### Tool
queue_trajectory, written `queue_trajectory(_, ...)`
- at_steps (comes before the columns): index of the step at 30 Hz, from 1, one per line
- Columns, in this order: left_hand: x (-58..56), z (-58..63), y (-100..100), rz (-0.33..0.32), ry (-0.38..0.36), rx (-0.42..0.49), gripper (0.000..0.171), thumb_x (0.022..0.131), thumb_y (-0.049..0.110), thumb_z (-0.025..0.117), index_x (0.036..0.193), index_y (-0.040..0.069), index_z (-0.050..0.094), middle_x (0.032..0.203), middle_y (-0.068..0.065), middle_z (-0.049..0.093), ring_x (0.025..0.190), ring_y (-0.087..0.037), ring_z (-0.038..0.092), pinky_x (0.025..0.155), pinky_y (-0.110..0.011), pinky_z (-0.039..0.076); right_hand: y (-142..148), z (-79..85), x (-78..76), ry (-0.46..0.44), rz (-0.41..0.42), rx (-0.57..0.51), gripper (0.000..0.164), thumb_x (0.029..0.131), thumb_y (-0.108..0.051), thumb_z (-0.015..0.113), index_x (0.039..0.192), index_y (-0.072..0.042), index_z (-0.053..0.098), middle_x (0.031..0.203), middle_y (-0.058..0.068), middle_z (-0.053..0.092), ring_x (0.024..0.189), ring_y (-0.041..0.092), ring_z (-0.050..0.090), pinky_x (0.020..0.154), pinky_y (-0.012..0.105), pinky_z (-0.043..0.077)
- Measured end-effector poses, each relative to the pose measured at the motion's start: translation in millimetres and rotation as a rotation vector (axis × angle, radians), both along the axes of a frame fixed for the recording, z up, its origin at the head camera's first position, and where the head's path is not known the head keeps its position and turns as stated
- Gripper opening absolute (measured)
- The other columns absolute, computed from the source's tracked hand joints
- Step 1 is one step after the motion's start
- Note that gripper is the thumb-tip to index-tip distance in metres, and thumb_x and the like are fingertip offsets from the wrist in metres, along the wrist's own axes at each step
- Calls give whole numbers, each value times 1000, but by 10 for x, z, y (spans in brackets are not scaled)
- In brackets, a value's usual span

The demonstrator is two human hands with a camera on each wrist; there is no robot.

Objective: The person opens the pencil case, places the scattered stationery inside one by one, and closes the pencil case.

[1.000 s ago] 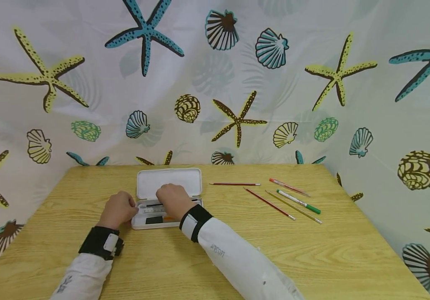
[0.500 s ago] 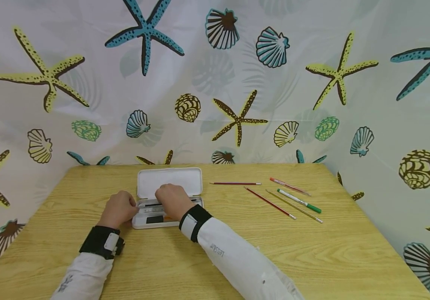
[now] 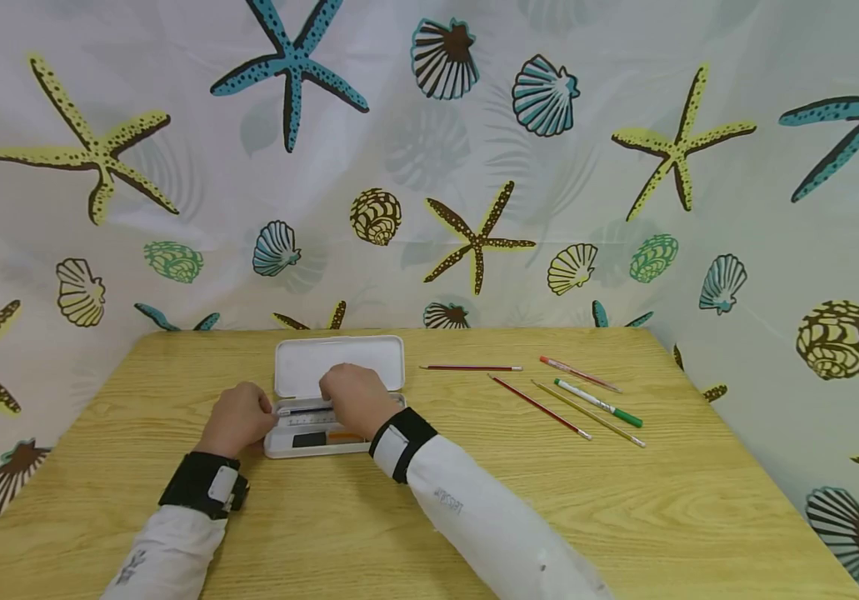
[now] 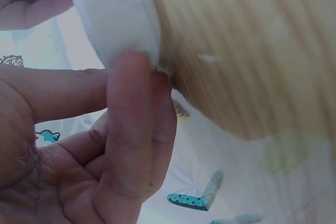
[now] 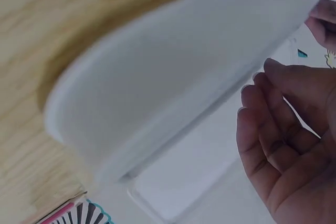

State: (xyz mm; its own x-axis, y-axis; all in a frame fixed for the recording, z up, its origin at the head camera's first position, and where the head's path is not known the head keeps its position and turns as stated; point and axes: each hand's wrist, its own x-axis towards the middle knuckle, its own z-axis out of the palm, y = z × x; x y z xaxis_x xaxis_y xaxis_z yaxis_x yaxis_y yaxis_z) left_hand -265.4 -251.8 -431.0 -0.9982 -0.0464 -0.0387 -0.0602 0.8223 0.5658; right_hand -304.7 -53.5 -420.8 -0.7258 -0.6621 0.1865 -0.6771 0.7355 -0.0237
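A white pencil case (image 3: 317, 452) lies on the table with its hinged lid (image 3: 339, 358) folded back. My left hand (image 3: 237, 419) pinches the case's left end between thumb and fingers, as the left wrist view confirms at the case wall (image 4: 118, 19). Over the right part of the case hovers my right hand (image 3: 357, 402); in the right wrist view its loosely bent fingers (image 5: 254, 129) show nothing between them. Inside the case I see a dark pencil or pen (image 3: 302, 411), a clear ruler (image 3: 305, 422), a black block (image 3: 309, 439) and part of an orange item (image 3: 341, 437).
Right of the case lie a red pencil (image 3: 470, 367), a second red pencil (image 3: 540, 407), a yellow pencil (image 3: 586, 412), a green-capped marker (image 3: 597, 403) and an orange-red pen (image 3: 581, 374). A patterned curtain (image 3: 399, 167) hangs behind the table (image 3: 429, 517).
My right hand has shifted slightly to the right and up, uncovering more of the dark pencil or pen and the orange item. The left hand stays at the case's end.
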Motion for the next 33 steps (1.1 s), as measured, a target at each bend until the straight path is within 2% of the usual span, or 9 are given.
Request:
queue_trajectory(5,9,-2,11,6,-16,3,13,89,5,68,86,-8,67,76,-14,62,60,-23,58,52,-29,46,129,105,36,-50,-15,-50,16,98,-7,68,107,-12,80,107,0,75,99,13,70,81,25,56)
queue_trajectory(10,13,6,15,6,-23,8,13,90,5,68,86,-7,66,76,-13,62,60,-22,58,52,-29,45,282,252,65,-82,-32,-116,17,98,-11,69,113,-11,78,108,2,74,98,14,70,81,25,55)
queue_trajectory(20,5,1,12,7,-15,10,13,88,5,68,86,-8,67,77,-14,62,60,-23,58,52,-30,45,749,519,126,-82,-71,-255,16,99,-10,68,112,-8,77,105,4,74,93,16,69,78,30,56)
queue_trajectory(26,9,3,21,7,-9,5,13,88,5,68,87,-8,67,78,-15,62,60,-23,59,52,-30,46,1056,588,173,-69,-117,-305,14,96,-10,72,109,-10,78,103,3,74,91,17,69,77,33,55)
queue_trajectory(33,15,11,35,18,-28,1,14,89,5,68,90,-9,67,81,-17,63,62,-24,59,53,-30,46,1446,592,135,-65,-193,-333,11,95,-9,73,105,-9,78,101,4,74,89,18,69,76,36,55)
